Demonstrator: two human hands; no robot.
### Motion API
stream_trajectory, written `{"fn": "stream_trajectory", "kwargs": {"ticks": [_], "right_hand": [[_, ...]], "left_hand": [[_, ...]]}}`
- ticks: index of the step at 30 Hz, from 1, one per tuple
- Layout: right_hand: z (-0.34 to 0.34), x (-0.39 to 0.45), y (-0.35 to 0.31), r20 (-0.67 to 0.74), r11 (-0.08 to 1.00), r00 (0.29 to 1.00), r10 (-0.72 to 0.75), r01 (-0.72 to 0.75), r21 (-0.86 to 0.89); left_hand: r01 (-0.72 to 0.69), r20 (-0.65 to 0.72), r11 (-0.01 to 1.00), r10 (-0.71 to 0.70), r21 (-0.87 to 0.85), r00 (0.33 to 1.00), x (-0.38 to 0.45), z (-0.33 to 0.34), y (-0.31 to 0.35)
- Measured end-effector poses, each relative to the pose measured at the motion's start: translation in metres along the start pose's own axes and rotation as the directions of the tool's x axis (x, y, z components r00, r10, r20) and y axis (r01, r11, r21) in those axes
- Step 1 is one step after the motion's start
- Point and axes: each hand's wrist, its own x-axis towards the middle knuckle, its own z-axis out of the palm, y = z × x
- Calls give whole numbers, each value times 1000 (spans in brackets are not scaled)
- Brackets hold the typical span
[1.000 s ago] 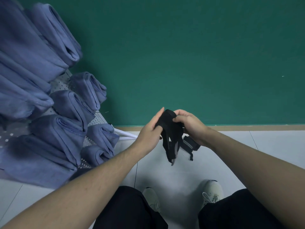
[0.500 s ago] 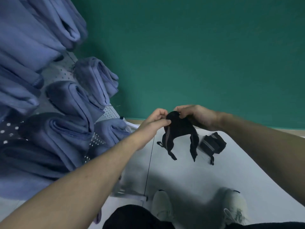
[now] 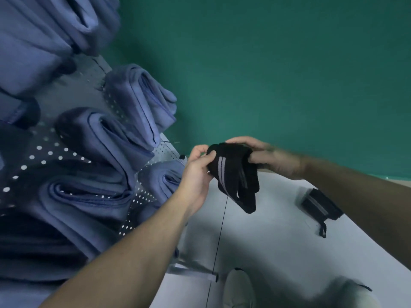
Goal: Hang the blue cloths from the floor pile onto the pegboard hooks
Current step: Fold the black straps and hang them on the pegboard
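Several folded blue cloths (image 3: pixel 104 138) hang on the perforated pegboard (image 3: pixel 46 152) at the left, one (image 3: pixel 142 96) near its right edge and a small one (image 3: pixel 164 178) lowest. In front of me both hands hold a black strap (image 3: pixel 233 176) with two pale stripes. My left hand (image 3: pixel 198 174) pinches its left end with curled fingers. My right hand (image 3: pixel 264 156) grips its top from the right. No floor pile of blue cloths is in sight.
A second black strap (image 3: pixel 320 206) lies on the white tiled floor (image 3: pixel 266 241) at the right. A green wall (image 3: pixel 266 74) stands behind. My two pale shoes (image 3: pixel 240 290) show at the bottom. A metal foot of the pegboard (image 3: pixel 191 274) sticks out on the floor.
The view has swung left and tilted, bringing the pegboard cloths closer. The black strap has been turned in my hands, now showing its pale stripes. The other strap stays on the floor.
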Motion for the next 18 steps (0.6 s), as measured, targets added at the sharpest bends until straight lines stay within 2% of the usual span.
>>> {"fn": "stream_trajectory", "kwargs": {"ticks": [2,5,8,11,14,18], "right_hand": [[4,15,4,-7,997,1000,-29,28,-66],[9,42,8,-180,986,977,-117,93,-138],[12,61,6,-329,978,933,-146,86,-190],[18,80,4,-409,926,875,-260,105,-362],[25,103,0,-482,856,801,-356,72,-512],[35,123,-9,-470,823,787,-400,82,-563]], "left_hand": [[-12,-52,1000,11,-26,999,5,-6,1],[-39,-132,998,32,-54,991,11,-14,1],[-64,-240,995,44,-75,970,17,-21,5],[-112,-397,977,30,-184,917,28,-25,9],[-156,-528,973,45,-167,848,42,-29,8],[-192,-607,959,25,-211,794,53,-31,13]]}}
